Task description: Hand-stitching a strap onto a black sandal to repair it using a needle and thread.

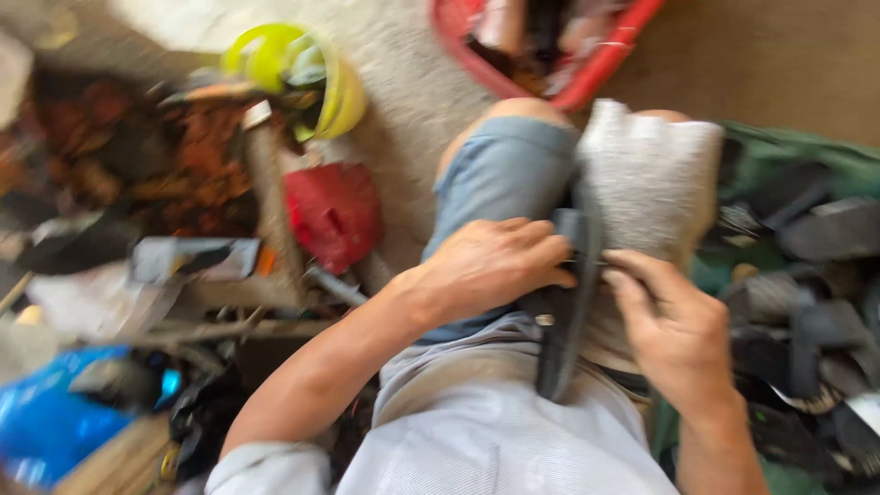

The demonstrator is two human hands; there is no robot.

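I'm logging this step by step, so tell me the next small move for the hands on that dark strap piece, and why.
Probably press the dark strap piece flatter against the white cloth on the knee. The left hand already grips its upper part and the right hand touches its edge with the fingertips, yet the lower end hangs loose over the lap. The picture is blurred, so finer detail cannot be told.

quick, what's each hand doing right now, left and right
Left hand: closed, gripping the dark strap-like piece on the lap.
Right hand: fingers pinching the same piece near the white cloth.
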